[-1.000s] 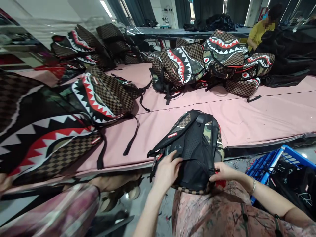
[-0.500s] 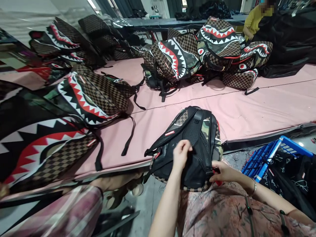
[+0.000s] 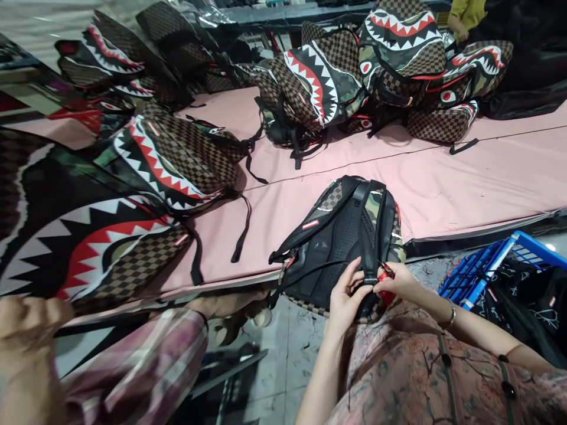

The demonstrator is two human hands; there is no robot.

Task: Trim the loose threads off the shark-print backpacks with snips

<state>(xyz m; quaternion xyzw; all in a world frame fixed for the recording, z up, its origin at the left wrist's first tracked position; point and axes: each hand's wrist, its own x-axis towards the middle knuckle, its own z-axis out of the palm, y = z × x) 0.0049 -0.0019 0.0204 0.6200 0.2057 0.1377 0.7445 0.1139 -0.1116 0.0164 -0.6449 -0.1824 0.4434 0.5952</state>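
Note:
A black backpack (image 3: pixel 341 236) with checkered and camouflage edges lies with its straps up, partly on the pink table and partly over its front edge. Near its lower right, my left hand (image 3: pixel 349 298) pinches the lower end of the backpack's right shoulder strap (image 3: pixel 368 236). My right hand (image 3: pixel 396 282) meets it there, its thumb and fingers closed on a small red-and-black piece (image 3: pixel 386 270) beside the strap. The fingertips of both hands almost touch.
Shark-mouth backpacks (image 3: pixel 168 159) cover the left of the pink table (image 3: pixel 452 183); more (image 3: pixel 328 82) are piled at the back. A blue crate (image 3: pixel 478 274) with black items stands lower right. Another person's hand (image 3: pixel 31 319) is at lower left; a yellow-sleeved person is behind.
My left hand has moved right and down from the middle of the backpack to the strap end beside my right hand. The view has shifted slightly, and the other person's hand at left shows more.

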